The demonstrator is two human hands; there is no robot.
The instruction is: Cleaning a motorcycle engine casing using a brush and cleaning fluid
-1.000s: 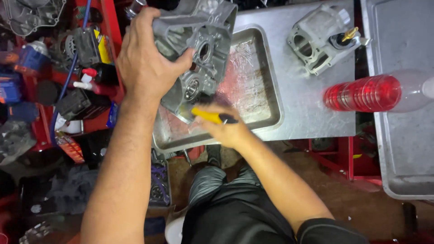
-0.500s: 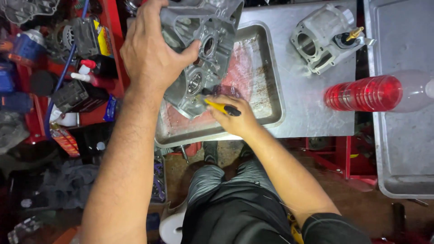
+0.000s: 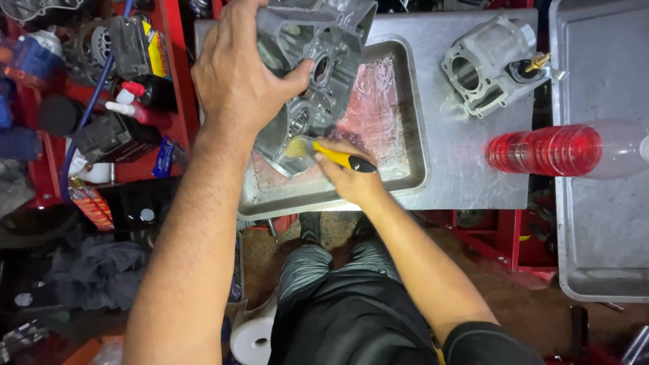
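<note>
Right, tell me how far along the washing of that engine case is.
Done: the metal tray already holds reddish fluid, and the engine case looks wet. In hand: the left hand tilts the case over the tray, while the right hand works a yellow-handled brush on its lower part. Left: the cylinder sits on the table outside the tray; whether it is clean cannot be told.

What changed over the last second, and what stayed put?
The right hand shifted the yellow-handled brush a little along the lower part of the grey engine casing. The left hand keeps gripping the casing, tilted over the metal tray. Cylinder block and red bottle unmoved.
</note>
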